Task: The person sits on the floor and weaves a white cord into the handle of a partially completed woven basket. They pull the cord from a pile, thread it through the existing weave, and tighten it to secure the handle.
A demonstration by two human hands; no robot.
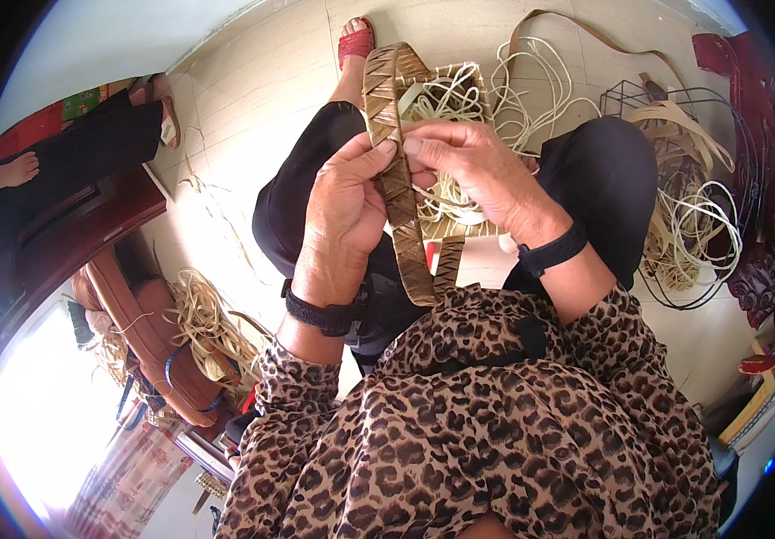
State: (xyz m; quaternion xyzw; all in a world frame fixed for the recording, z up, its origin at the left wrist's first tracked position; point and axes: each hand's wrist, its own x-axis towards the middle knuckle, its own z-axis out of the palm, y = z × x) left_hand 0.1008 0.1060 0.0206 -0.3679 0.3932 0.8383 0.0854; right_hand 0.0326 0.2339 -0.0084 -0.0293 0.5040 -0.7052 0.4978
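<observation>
A brown band plaited from flat plant-fibre strips curves in a long loop above my lap. My left hand is shut on it, the thumb pressing its upper face. From the other side, my right hand pinches at the band's inner edge with thumb and forefinger. Whether a strip end is also between those fingertips is too small to tell. Beneath my right hand stands a woven rectangular basket, holding pale cord in loose loops. Part of the basket is hidden by my hand and the band.
More cord trails over the tiled floor beside a brown strap. A black wire frame and coiled strips lie right, near carved dark-red furniture. Left are a strip bundle and another person's foot.
</observation>
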